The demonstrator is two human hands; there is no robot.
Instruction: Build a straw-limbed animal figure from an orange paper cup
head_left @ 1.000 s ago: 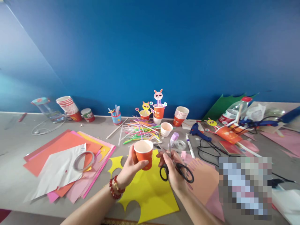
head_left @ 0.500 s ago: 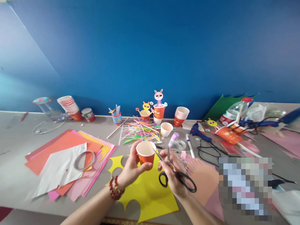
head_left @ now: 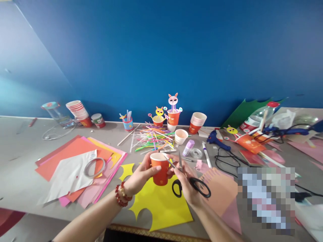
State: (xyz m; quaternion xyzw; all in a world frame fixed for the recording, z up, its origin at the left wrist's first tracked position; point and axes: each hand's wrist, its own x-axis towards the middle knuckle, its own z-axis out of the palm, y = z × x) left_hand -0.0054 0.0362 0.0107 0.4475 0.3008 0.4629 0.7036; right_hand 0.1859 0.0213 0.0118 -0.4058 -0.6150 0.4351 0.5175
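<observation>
Orange paper cup (head_left: 160, 173), one, with white rim and interior. Position: between the two hands, upright, mouth up, above a yellow sheet (head_left: 169, 205) with scalloped cut-outs along its left side. Left hand (head_left: 140, 176): clasped round the cup's left side, thumb laid across the front; red bead bracelet (head_left: 118, 193) at the wrist. Right hand (head_left: 188, 176): closed about the scissors (head_left: 180, 163), its fingertips close against the cup's right side; whether they press on it cannot be told.

Cup, appearance: tapering toward the base, wall a strong orange, small pale mark low on the front. Scissors, appearance: black loop handles, metal blades spread in a V, the left blade's tip at the right of the cup's rim; contact unclear.

Surroundings, beyond the cup: heap of coloured straws (head_left: 148, 137); small white cup (head_left: 181, 137); purple-capped glue stick (head_left: 188, 148). To the left: overlapping coloured papers (head_left: 73, 149), with a white sheet (head_left: 73, 178) and a tape roll (head_left: 87, 173) on top. To the right: peach paper (head_left: 219, 191), fringed along one edge, lying beside the right forearm
</observation>
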